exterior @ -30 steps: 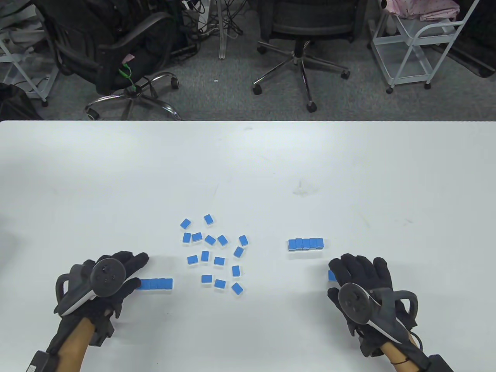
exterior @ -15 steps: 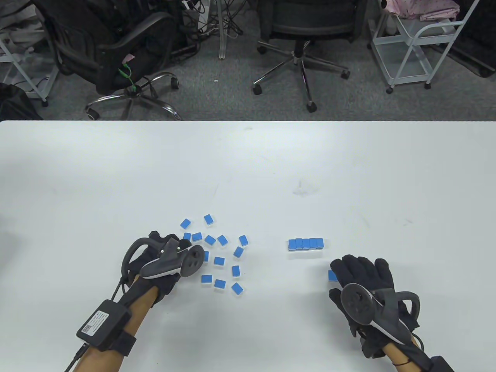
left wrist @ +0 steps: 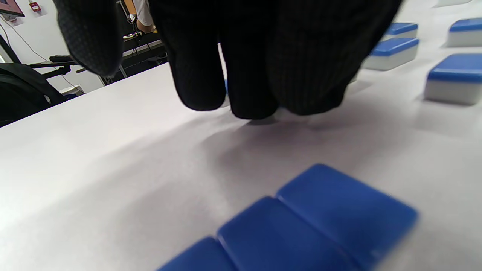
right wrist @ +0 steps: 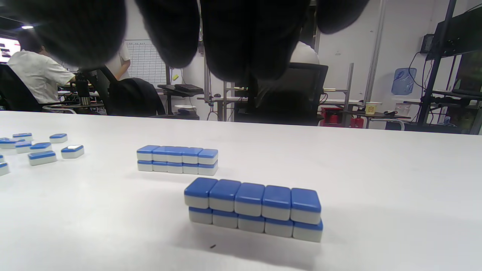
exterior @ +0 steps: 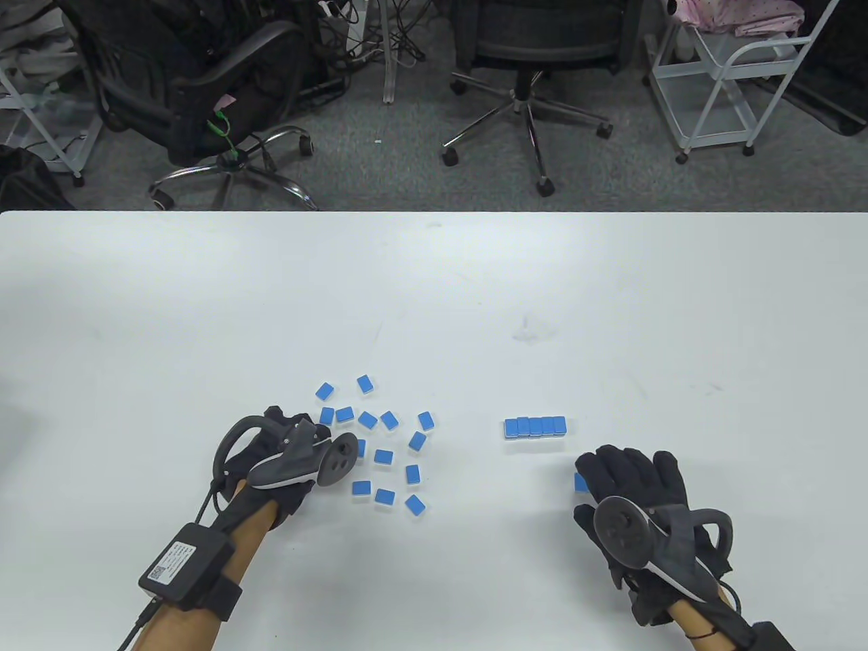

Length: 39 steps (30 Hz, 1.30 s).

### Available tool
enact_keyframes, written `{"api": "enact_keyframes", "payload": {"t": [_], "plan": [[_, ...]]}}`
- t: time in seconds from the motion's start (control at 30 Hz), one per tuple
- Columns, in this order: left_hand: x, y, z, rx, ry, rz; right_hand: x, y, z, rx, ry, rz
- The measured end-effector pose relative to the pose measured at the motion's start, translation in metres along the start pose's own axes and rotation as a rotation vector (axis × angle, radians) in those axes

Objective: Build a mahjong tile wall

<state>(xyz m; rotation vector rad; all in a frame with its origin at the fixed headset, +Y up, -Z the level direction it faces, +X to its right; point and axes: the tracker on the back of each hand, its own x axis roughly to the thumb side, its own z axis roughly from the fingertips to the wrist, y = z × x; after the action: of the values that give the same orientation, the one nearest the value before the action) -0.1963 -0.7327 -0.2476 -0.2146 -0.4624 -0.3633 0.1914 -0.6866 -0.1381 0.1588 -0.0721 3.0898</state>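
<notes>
Several loose blue-backed mahjong tiles (exterior: 384, 457) lie scattered at the table's centre. My left hand (exterior: 315, 431) is at the left edge of the scatter, its tracker hiding the fingers. In the left wrist view the fingertips (left wrist: 248, 105) touch the table, with a sliver of a blue tile (left wrist: 226, 86) behind them; a grip is not visible. A short row of tiles (left wrist: 301, 226) lies just behind that hand. A two-layer wall (exterior: 535, 426) stands to the right. My right hand (exterior: 627, 471), fingers spread, lies flat over a second two-layer wall (right wrist: 254, 209).
The white table (exterior: 434, 291) stretches far beyond the tiles. Office chairs (exterior: 536, 61) and a white cart (exterior: 732, 81) stand behind its far edge. Only one blue corner of the nearer wall (exterior: 580, 481) shows beside my right hand in the table view.
My left hand has moved right from the end of its short tile row to the left edge of the loose tiles and now covers the row. My right hand has barely moved.
</notes>
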Motion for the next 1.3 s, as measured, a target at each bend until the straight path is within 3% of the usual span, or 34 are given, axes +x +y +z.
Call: {"api": "enact_keyframes", "payload": {"t": [0.8, 0.93, 1.03, 1.13, 1.3], "plan": [[-0.007, -0.005, -0.012, -0.055, 0.014, 0.056, 0.001, -0.002, 0.0, -0.008, -0.006, -0.015], [-0.035, 0.009, 0.021, 0.071, 0.108, 0.194, 0.0, -0.002, 0.0, -0.006, 0.0, -0.015], [-0.065, 0.004, 0.055, 0.078, 0.177, 0.289, -0.001, -0.002, 0.0, -0.003, 0.006, -0.019], [-0.088, -0.017, 0.092, 0.106, 0.248, 0.33, 0.0, -0.003, -0.001, -0.012, 0.001, -0.014], [-0.104, -0.064, 0.121, 0.094, 0.301, 0.547, 0.003, -0.001, -0.004, -0.006, -0.005, -0.005]]}}
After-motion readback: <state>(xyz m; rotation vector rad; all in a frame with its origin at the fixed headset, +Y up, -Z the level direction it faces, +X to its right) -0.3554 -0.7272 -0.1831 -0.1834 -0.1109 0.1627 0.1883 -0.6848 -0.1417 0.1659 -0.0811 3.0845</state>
